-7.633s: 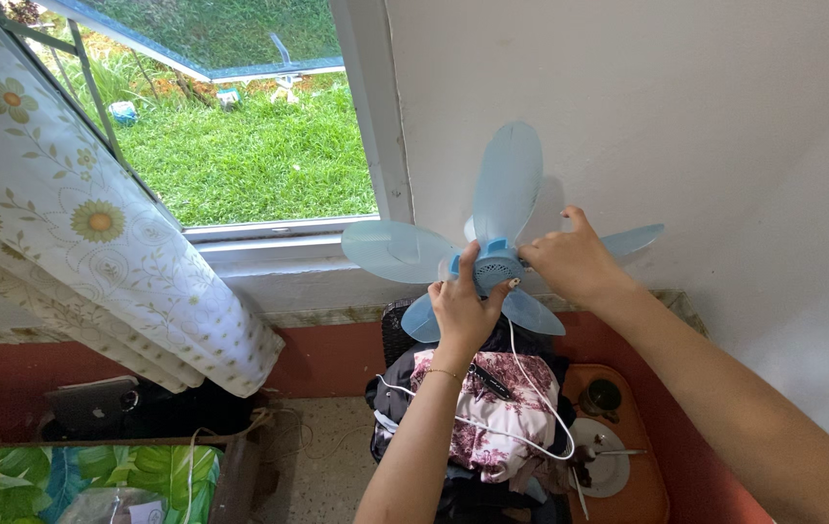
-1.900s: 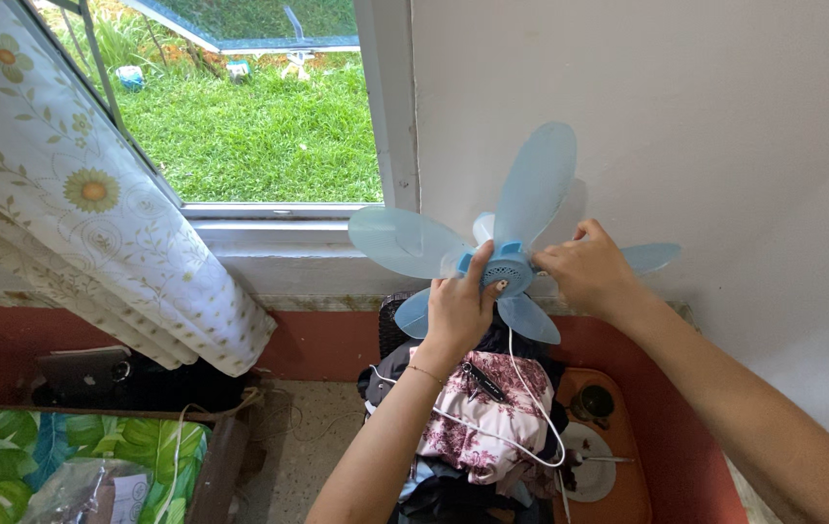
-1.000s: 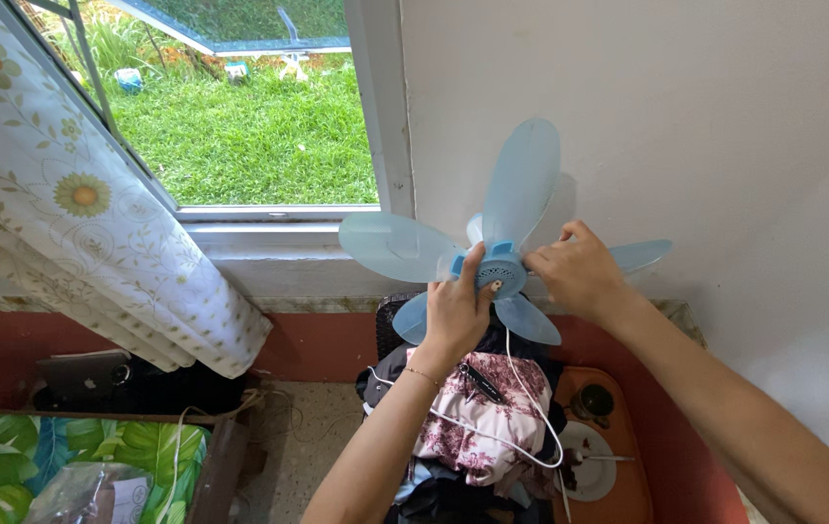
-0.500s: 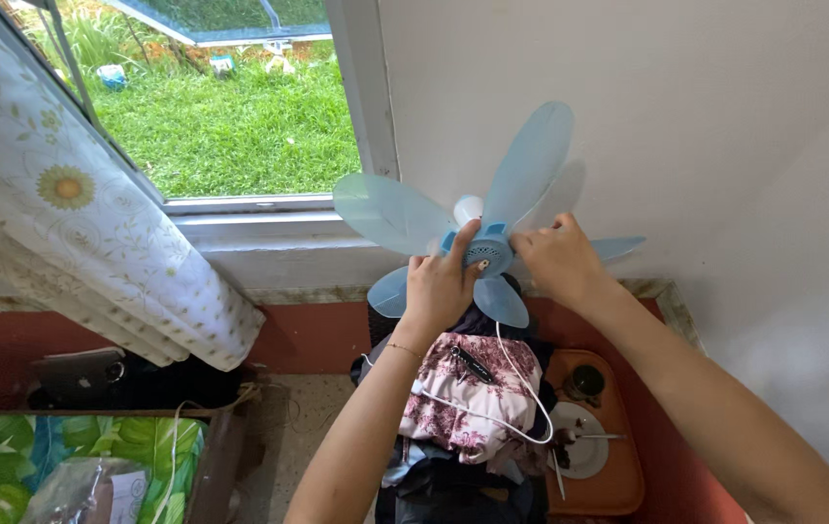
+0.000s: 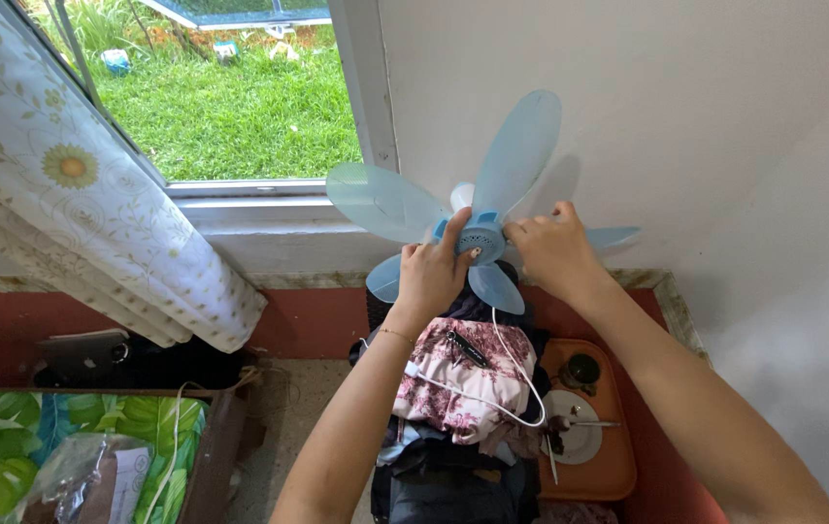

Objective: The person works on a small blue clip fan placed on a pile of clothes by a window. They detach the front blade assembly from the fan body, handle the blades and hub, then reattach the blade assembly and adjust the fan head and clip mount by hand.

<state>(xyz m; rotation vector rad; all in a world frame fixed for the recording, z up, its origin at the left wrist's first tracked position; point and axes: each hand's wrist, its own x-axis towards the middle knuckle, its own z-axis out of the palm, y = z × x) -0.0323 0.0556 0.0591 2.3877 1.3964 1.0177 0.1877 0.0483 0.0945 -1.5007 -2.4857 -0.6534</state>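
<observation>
Between the hands: a pale blue fan blade set [image 5: 480, 233], held up in front of the white wall [image 5: 725, 126], its round hub in the middle and its petal-shaped blades spreading out around both hands.
Left hand [image 5: 431, 275]: just below and left of the hub, fingers curled, fingertips and thumb pressed against the hub's left side; closed around it, not spread.
Right hand [image 5: 555, 250]: just right of the hub, fingers bent and closed onto its right edge, covering part of one blade.
Above the hands: the longest blade points up and to the right; another reaches left toward the window [image 5: 230, 97].
Left of the left hand: a flowered curtain [image 5: 94, 213] hangs beside the window sill.
Below the hands: a heap of clothes [image 5: 458, 388] with a white cable [image 5: 521, 388] across it, and beside it, under the right forearm, an orange tray [image 5: 618, 466] with a white plate [image 5: 580, 442].
Far below left: a leaf-patterned cloth [image 5: 7, 446].
</observation>
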